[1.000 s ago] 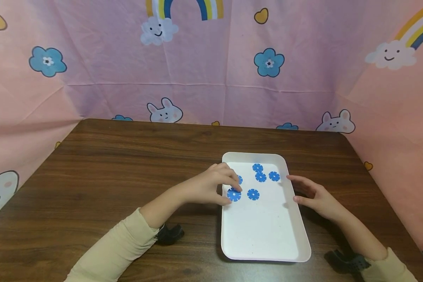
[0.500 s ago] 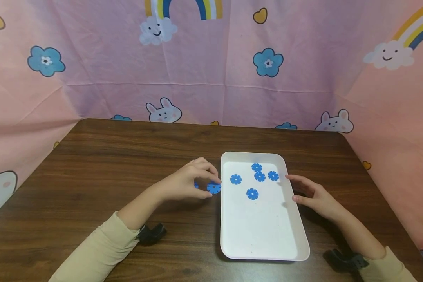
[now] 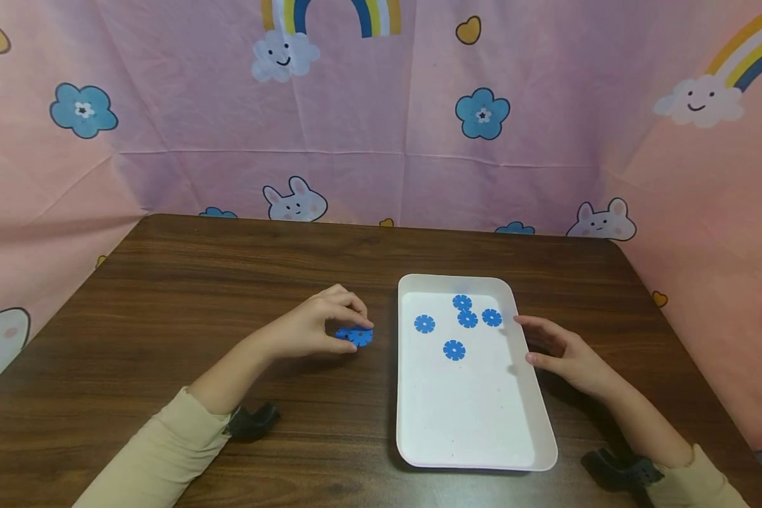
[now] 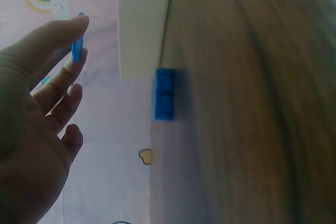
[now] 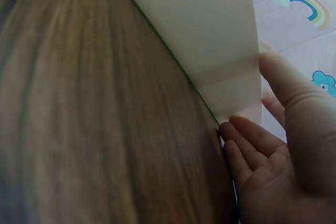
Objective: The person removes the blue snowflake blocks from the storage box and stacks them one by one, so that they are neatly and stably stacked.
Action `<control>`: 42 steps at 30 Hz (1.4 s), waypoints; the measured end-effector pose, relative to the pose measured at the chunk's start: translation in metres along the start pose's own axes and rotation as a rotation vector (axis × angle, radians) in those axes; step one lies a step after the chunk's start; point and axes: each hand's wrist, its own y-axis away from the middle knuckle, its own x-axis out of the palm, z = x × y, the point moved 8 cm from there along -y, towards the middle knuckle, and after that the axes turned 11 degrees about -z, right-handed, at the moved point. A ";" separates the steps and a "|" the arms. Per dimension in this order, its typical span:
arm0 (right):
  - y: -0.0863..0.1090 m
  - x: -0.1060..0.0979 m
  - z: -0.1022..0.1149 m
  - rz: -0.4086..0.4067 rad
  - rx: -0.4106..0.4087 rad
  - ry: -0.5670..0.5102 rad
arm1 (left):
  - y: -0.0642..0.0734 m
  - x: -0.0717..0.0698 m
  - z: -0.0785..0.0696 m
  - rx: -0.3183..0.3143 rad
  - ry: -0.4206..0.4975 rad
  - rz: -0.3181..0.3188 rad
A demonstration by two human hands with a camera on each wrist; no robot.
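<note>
Dk brown wood-grain tbl (image 3: 228, 268), far corners rounded. Behind + both sides: pink/lilac cloth (image 3: 355, 120), creased. Prints: rainbow (image 3: 377, 20) w/ smiling cloud (image 3: 286, 55), top ctr; 2nd rainbow (image 3: 751, 51) + 2nd cloud (image 3: 698, 111), upper R; blue flowers (image 3: 482, 113); yellow hearts (image 3: 468, 29); white rabbit heads (image 3: 296, 204), 2 along tbl's far edge.

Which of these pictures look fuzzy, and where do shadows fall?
Head: fairly clear, soft shadows on the table near the left hand and right hand; left wrist: the nearby wood grain is blurred, the blue piece on the table soft-edged, the hand dim; right wrist: wood grain blurred too, a faint darker band across the tray, perhaps a shadow.
</note>
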 end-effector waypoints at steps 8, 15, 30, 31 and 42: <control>0.001 0.000 -0.001 -0.006 0.009 0.007 | 0.007 -0.004 0.013 -0.021 -0.015 0.004; 0.000 -0.001 -0.004 -0.018 0.006 0.016 | 0.011 -0.006 0.026 -0.045 -0.035 0.019; 0.000 0.000 -0.003 -0.011 0.008 0.006 | 0.017 -0.002 0.046 -0.110 -0.016 0.072; 0.000 0.000 -0.003 -0.011 0.012 0.004 | 0.017 -0.002 0.047 -0.108 -0.017 0.073; 0.000 0.000 -0.002 -0.007 0.024 0.006 | 0.017 0.002 0.050 -0.103 -0.023 0.072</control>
